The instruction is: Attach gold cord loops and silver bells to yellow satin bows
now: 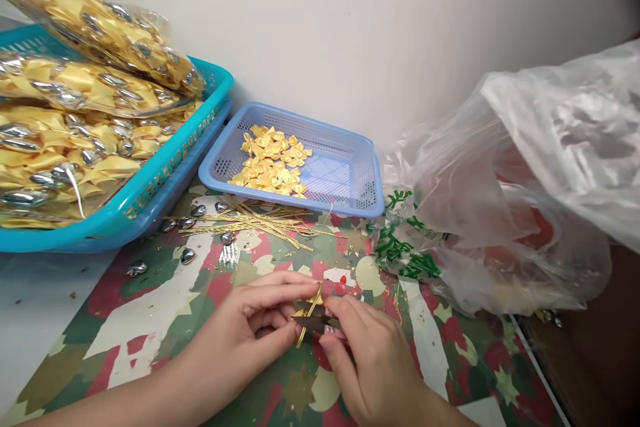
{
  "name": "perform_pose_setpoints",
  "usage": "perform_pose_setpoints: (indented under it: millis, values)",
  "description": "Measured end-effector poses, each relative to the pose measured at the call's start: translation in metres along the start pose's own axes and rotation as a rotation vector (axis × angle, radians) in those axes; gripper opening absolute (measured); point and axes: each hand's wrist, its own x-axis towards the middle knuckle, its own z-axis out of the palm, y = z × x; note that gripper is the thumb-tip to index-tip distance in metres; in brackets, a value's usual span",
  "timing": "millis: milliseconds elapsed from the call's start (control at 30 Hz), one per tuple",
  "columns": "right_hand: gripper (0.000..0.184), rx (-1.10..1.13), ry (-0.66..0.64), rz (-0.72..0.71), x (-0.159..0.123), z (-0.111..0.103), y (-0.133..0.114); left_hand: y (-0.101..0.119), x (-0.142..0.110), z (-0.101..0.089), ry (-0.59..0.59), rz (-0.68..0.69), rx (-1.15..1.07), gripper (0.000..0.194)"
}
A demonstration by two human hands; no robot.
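My left hand is closed, with its fingertips pinching a looped piece of thin gold cord. A bit of yellow ribbon shows behind the cord, mostly hidden by fingers and blades. In my right hand is a small pair of scissors with dark blades; a little pink shows between the fingers. The blades point left and lie across the cord, close to my left fingertips. I cannot tell whether they have cut it. Just beyond the hands lies a small red bead-like piece.
Behind the hands lie loose gold cords and several silver heart-shaped pieces. A blue basket holds yellow ribbon bows. At left, a turquoise basket carries bagged bows. Plastic bags bulge at right; a wall stands behind.
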Motion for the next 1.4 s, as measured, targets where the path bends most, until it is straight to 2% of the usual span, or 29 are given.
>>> perform_pose_setpoints:
  millis: [200,367,667,967,1400]
  values:
    - [0.020,0.058,-0.053,0.073,0.000,-0.001,0.006,0.003,-0.001,0.001,0.057,-0.016,-0.069,0.030]
    - [0.019,0.109,-0.040,0.058,-0.001,-0.004,0.013,0.004,0.002,0.001,0.092,-0.053,-0.109,0.033]
    - [0.019,0.137,-0.018,0.053,0.004,0.000,0.010,0.004,0.002,0.001,0.064,-0.055,-0.143,0.031]
    - [0.016,0.226,-0.060,0.152,0.002,-0.002,0.008,0.003,0.001,-0.001,0.082,-0.025,-0.168,0.027]
    - [0.015,0.273,-0.099,0.156,0.007,-0.007,0.006,0.002,0.000,0.001,0.021,0.049,-0.150,0.024]
